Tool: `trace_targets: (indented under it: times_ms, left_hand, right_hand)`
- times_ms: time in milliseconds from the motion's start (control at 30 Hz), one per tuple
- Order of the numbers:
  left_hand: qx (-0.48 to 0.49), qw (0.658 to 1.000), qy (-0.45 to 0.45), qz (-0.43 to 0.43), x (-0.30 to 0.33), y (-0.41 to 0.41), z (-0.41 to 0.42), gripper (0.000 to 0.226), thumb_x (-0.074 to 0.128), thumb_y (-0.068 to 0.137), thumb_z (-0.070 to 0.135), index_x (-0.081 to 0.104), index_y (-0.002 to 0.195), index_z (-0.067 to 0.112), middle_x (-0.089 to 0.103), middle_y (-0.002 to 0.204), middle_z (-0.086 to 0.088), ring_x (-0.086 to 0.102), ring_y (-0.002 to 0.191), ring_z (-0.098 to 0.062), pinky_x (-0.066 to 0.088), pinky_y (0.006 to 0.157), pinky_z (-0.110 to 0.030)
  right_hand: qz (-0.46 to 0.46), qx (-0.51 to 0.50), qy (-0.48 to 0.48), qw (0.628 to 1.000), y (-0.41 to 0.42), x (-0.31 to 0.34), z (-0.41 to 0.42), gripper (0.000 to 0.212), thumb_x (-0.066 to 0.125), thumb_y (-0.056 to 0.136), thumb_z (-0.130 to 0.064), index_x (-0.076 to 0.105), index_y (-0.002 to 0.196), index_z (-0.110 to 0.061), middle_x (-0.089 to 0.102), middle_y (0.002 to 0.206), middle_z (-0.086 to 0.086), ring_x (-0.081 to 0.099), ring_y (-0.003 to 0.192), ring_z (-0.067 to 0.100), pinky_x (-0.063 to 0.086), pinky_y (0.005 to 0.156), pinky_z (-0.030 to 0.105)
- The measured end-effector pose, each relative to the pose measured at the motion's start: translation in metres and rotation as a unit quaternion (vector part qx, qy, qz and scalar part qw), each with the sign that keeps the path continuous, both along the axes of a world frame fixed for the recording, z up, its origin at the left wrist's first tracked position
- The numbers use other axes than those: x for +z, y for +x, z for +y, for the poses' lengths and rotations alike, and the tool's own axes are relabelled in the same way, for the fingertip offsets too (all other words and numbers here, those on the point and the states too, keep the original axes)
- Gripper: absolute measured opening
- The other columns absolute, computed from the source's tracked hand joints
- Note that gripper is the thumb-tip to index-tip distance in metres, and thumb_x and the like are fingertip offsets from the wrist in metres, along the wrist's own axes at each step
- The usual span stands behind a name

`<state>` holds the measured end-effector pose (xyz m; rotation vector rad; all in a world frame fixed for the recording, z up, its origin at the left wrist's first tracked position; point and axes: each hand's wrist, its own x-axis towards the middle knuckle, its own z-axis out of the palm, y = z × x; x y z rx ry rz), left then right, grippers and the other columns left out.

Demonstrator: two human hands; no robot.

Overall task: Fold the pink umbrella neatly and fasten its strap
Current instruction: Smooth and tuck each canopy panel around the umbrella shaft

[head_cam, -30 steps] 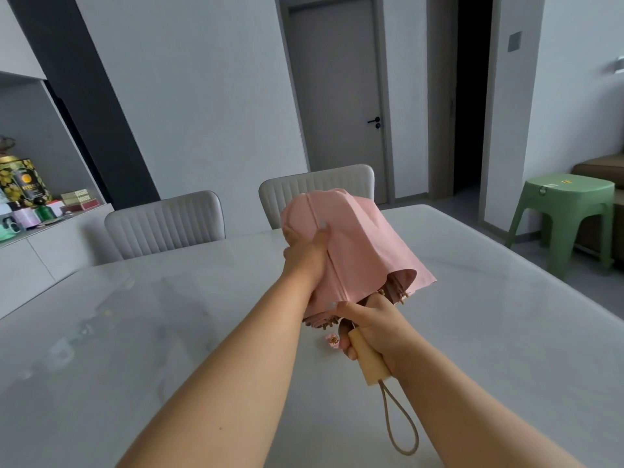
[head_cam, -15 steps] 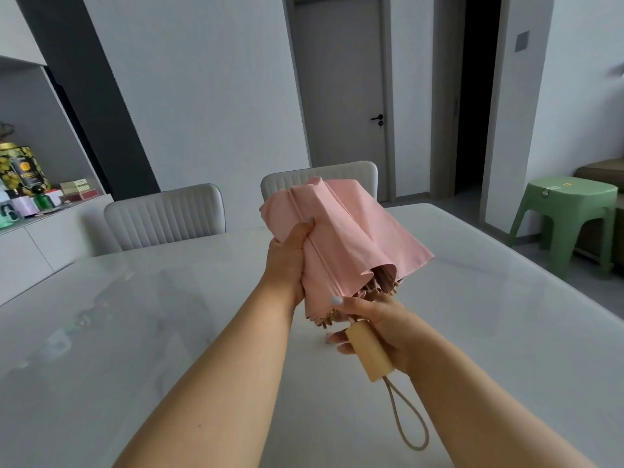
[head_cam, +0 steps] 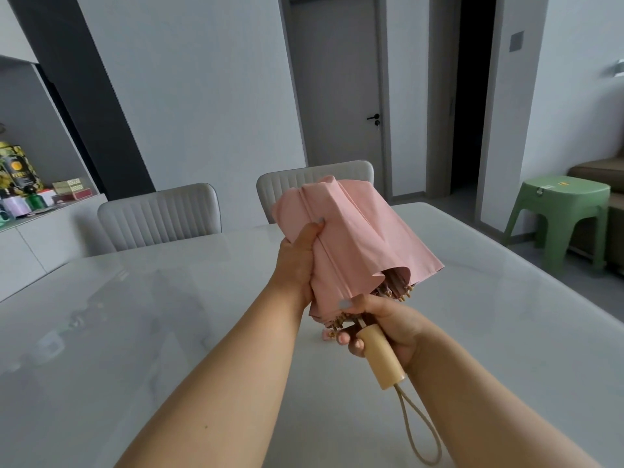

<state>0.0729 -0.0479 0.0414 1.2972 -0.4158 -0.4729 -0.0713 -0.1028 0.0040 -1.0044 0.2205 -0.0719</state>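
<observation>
Nearest to us a beige cord loop [head_cam: 420, 430] hangs free off the butt of the wooden handle [head_cam: 383, 358], slack above the near part of the white table [head_cam: 141, 332]; it dangles because nothing needs it yet. Our right hand [head_cam: 388, 327] wraps that handle, fingers curled under it and the thumb laid over the top towards the rib tips [head_cam: 393, 292], which we judge keeps the shaft steady while the other hand works the cloth; the handle points back at us so the canopy faces away. A small pink tab [head_cam: 325, 334] shows just below the canopy's hem, beside our right fingertips; it may be the strap, though we cannot tell for sure, and it is not fastened. Beyond, our left hand [head_cam: 299, 261] grips the left side of the pink umbrella [head_cam: 354, 244], thumb pressed along a fold and the other fingers hidden behind the fabric; this grip seems meant to gather the loose panels into pleats. The umbrella is held in the air over the middle of the table, collapsed but with its right side flaring open, so we judge the folding only partly done. Past the table's far edge stand two grey chairs [head_cam: 158, 214], and off its far right corner a green stool [head_cam: 560, 211].
</observation>
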Motion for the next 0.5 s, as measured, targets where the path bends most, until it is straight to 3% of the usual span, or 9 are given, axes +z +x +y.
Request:
trace_targets:
  times_ms: [167, 367, 433, 500]
  left_hand:
    - [-0.009, 1.000, 0.007, 0.020, -0.002, 0.004, 0.005, 0.049, 0.067, 0.085, 0.044, 0.061, 0.119, 0.009, 0.072, 0.108, -0.016, 0.070, 0.093, -0.030, 0.056, 0.067, -0.036]
    - [-0.046, 0.995, 0.088, -0.004, -0.003, 0.011, 0.014, 0.077, 0.068, 0.073, 0.066, 0.058, 0.127, 0.013, 0.070, 0.118, -0.011, 0.067, 0.105, -0.031, 0.055, 0.091, -0.047]
    - [0.007, 0.990, 0.137, -0.044, 0.008, 0.014, 0.015, 0.103, 0.068, 0.068, 0.071, 0.037, 0.147, 0.012, 0.052, 0.144, -0.010, 0.056, 0.124, -0.032, 0.047, 0.103, -0.049]
    - [0.118, 0.966, 0.176, -0.151, 0.028, 0.018, 0.017, 0.093, 0.058, 0.083, 0.061, 0.021, 0.154, 0.013, 0.029, 0.158, -0.010, 0.036, 0.141, -0.032, 0.035, 0.112, -0.047]
  right_hand:
    - [-0.025, -0.026, 0.002, 0.999, 0.000, 0.003, 0.007, 0.011, 0.057, 0.078, 0.003, 0.054, 0.088, 0.000, 0.060, 0.072, 0.017, 0.045, 0.043, 0.017, 0.039, 0.037, 0.021]
    - [-0.043, -0.055, -0.042, 0.997, 0.000, -0.001, 0.013, 0.009, 0.050, 0.088, 0.007, 0.052, 0.086, -0.002, 0.059, 0.063, 0.012, 0.043, 0.044, 0.018, 0.039, 0.039, 0.024]
    - [-0.044, -0.066, -0.053, 0.995, 0.000, -0.001, 0.010, 0.009, 0.049, 0.088, 0.008, 0.053, 0.087, -0.001, 0.059, 0.064, 0.012, 0.044, 0.043, 0.018, 0.039, 0.040, 0.024]
    - [-0.046, -0.073, -0.060, 0.994, 0.000, -0.001, 0.007, 0.010, 0.048, 0.087, 0.008, 0.054, 0.093, 0.002, 0.059, 0.071, 0.016, 0.045, 0.043, 0.018, 0.039, 0.040, 0.025]
